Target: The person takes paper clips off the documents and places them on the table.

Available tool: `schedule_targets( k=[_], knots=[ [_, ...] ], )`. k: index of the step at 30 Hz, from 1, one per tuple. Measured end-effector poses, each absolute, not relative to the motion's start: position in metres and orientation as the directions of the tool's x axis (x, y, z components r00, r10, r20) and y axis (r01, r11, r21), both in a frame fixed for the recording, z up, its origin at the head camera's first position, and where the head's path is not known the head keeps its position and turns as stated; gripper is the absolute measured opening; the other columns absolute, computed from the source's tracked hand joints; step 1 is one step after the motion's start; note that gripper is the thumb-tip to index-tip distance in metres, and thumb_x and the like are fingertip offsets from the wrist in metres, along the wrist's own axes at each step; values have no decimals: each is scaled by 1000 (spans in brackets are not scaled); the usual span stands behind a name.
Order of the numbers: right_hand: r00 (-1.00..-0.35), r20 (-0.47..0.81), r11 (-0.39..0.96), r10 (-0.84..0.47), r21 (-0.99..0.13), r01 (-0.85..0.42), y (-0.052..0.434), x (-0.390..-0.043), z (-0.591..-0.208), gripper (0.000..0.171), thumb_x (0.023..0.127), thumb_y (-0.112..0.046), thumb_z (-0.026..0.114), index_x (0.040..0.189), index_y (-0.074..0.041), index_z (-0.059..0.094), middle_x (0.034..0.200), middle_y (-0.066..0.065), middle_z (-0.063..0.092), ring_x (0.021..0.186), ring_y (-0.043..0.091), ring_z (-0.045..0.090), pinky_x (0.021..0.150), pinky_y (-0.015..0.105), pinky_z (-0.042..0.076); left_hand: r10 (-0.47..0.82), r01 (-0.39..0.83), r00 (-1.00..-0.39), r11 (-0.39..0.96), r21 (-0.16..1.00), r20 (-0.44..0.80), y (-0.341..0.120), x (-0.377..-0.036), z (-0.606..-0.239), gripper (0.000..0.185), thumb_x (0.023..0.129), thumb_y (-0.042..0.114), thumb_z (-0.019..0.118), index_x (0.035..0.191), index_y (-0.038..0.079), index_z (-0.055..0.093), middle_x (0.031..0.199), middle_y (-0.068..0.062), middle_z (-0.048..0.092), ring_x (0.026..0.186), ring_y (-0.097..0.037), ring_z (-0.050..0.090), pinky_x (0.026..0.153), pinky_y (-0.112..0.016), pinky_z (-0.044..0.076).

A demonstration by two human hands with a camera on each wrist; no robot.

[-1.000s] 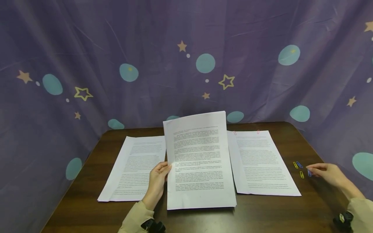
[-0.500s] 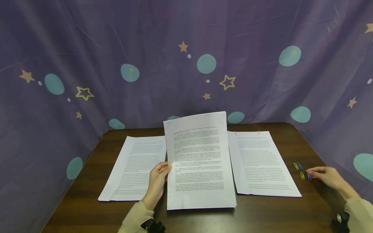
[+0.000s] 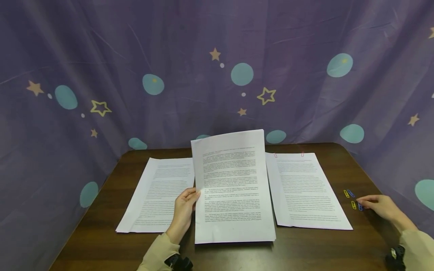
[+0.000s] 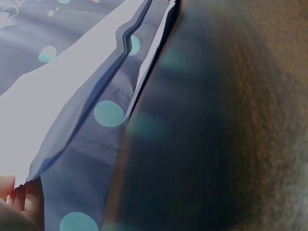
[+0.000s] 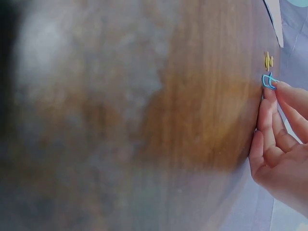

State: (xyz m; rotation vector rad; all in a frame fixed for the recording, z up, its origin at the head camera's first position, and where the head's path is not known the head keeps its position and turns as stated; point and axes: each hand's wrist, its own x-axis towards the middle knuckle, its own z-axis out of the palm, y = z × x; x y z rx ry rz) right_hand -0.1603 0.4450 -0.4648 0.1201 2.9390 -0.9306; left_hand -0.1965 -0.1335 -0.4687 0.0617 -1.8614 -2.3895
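My left hand grips the left edge of a stack of printed sheets, thumb in front, and holds it raised and tilted above the table. In the left wrist view the sheets curve upward from the fingers. At the far right my right hand pinches a blue paper clip between thumb and fingertips, low over the tabletop. Beside it lie two yellow paper clips and another blue paper clip.
A second paper stack lies on the left, partly covered by the raised one. On the right lies a third stack with two pink paper clips on its top edge. The brown table ends at a patterned curtain.
My right fingertips have come down slightly onto the blue paper clip. The left hand and its sheets keep their place; the whole head view has shifted a little.
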Motion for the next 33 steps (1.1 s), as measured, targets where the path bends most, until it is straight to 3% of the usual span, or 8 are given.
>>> schedule_targets(
  k=[5,11,13,19,24,27,30,33],
  knots=[
    [-994,-87,798,64,-594,103,444,-160,-462,36,88,-19,54,96,15,59,79,16,65,59,-3,53,55,18,41,-87,81,-994,-244,967,61,-134,-194,-466,24,79,17,66,95,1,60,81,-1,66,66,-7,59,52,-18,46],
    [-994,-14,774,106,-627,91,439,-163,-462,36,90,-18,49,100,15,57,80,13,65,62,0,55,53,21,41,-85,59,-995,-203,977,43,-131,-189,-454,24,83,13,61,99,-4,58,83,-3,66,67,-9,60,53,-19,47],
    [-992,25,784,121,-615,80,441,-170,-469,39,90,-24,49,104,11,58,83,12,65,65,3,56,54,25,42,-107,26,-994,-194,981,5,-128,-186,-445,24,83,9,60,100,-8,56,82,-4,65,66,-9,60,53,-19,46],
    [-986,149,794,77,-607,-29,441,-200,-500,42,88,-40,49,107,-3,60,88,4,66,70,-5,55,54,24,46,-133,-73,-986,-192,979,-100,-126,-185,-434,25,85,1,55,106,-12,51,82,-2,65,66,-8,59,54,-19,46],
    [-989,148,706,11,-701,-97,381,-196,-453,35,88,-27,54,105,3,60,91,13,65,72,3,60,53,24,47,-136,-58,-987,-199,978,-87,-126,-185,-436,23,84,1,56,103,-12,52,79,-1,64,64,-7,58,52,-18,45],
    [-985,169,702,-33,-698,-143,345,-190,-425,31,89,-20,53,104,6,60,91,17,64,73,-2,56,57,18,45,-128,-27,-990,-194,981,-52,-127,-185,-440,20,84,4,57,99,-8,55,79,0,64,65,-7,58,52,-18,45],
    [-979,188,684,-77,-704,-189,320,-188,-412,28,90,-15,52,105,7,59,92,19,63,74,-3,56,62,15,45,-124,-10,-992,-186,983,-33,-128,-185,-443,19,83,6,59,98,-7,56,79,0,64,65,-7,59,52,-18,46],
    [-974,198,645,-110,-732,-221,299,-188,-408,27,90,-15,52,107,5,59,94,18,63,76,5,60,65,17,47,-134,-5,-991,-187,982,-30,-127,-186,-444,22,83,5,59,99,-9,55,78,-1,64,64,-8,58,52,-18,45]
  ],
)
